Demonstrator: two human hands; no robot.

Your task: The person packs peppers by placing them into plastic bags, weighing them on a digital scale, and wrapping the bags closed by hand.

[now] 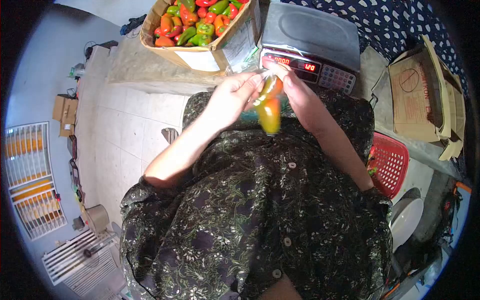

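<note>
My left hand (235, 94) and my right hand (296, 89) meet in front of the scale, both closed on the gathered top of a small clear plastic bag. Green and orange peppers (270, 111) hang in the bag, slightly blurred, above my lap. Behind my hands stands a digital weighing scale (311, 37) with red lit digits; my right fingers cover part of its display. At the upper left of the scale is a cardboard box (200, 59) full of red, orange and green peppers (200, 22).
An opened cardboard box (412, 92) stands at the right. Below it are a red plastic basket (395, 165) with something green inside and a white round basin (407, 222). Dark patterned cloth (370, 22) lies behind the scale. A fan (89, 253) stands at the lower left.
</note>
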